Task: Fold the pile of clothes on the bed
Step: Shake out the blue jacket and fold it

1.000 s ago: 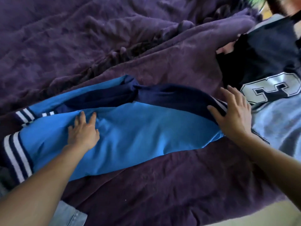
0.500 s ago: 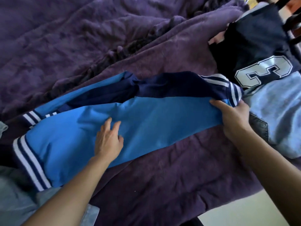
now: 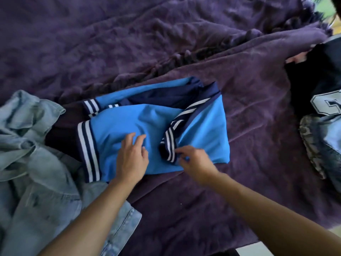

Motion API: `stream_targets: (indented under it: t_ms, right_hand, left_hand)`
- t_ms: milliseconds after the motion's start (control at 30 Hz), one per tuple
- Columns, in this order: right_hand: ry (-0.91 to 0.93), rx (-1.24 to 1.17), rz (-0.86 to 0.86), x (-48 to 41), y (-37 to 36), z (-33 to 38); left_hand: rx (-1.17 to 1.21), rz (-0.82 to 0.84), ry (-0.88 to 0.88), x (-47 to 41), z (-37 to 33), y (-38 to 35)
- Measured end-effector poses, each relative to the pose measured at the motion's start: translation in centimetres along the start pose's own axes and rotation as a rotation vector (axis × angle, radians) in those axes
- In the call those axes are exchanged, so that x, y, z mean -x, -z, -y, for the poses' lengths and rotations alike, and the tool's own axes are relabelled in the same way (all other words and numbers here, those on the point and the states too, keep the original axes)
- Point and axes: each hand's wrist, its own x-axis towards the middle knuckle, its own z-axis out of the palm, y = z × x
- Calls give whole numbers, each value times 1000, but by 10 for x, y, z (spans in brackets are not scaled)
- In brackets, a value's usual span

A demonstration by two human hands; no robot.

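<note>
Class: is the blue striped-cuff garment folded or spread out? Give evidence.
Folded: the blue striped-cuff garment has one striped end doubled back over its middle.

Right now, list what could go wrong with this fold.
1. The striped band that the right hand pinches lies twisted across the blue shirt; flattening now may set a crooked fold.
2. The left hand presses only the middle, so the bunched navy fabric could slip loose.

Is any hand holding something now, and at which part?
The right hand pinches the blue shirt at the end of its folded-over striped band. The left hand only rests flat on the shirt, holding nothing.
</note>
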Motion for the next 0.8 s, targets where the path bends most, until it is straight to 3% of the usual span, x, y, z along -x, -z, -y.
stream_targets:
  t_ms: [67, 133, 200, 267, 367, 533, 700, 733, 800]
  right_hand:
    - [-94, -78, -369, 0, 28, -13]
    - [-240, -61, -603, -8, 62, -33]
    - [-402, -112, -563, -25, 86, -51]
    - [-552, -318, -403, -43, 94, -62]
    - [-617, -379, -290, -57, 99, -71]
    - [-482, -293, -379, -41, 116, -48]
    - [-253, -249, -343, -18, 107, 51]
    - [-214, -221, -334, -17, 98, 75]
    - [-138, -87, -290, -20, 71, 120]
  left_hand:
    - [-3, -8, -140, 8, -14, -10]
    - [-6, 49, -276, 16, -30, -26]
    - [-12, 219, -282, 22, -40, -47]
    - [38, 381, -209, 23, -44, -65]
    - [188, 436, -183, 18, -54, -79]
    - [294, 520, -153, 0, -62, -78]
    - [618, 575, -30, -6, -32, -35]
    - [718, 532, 31, -4, -19, -21]
    - [847, 295, 169, 2, 18, 8]
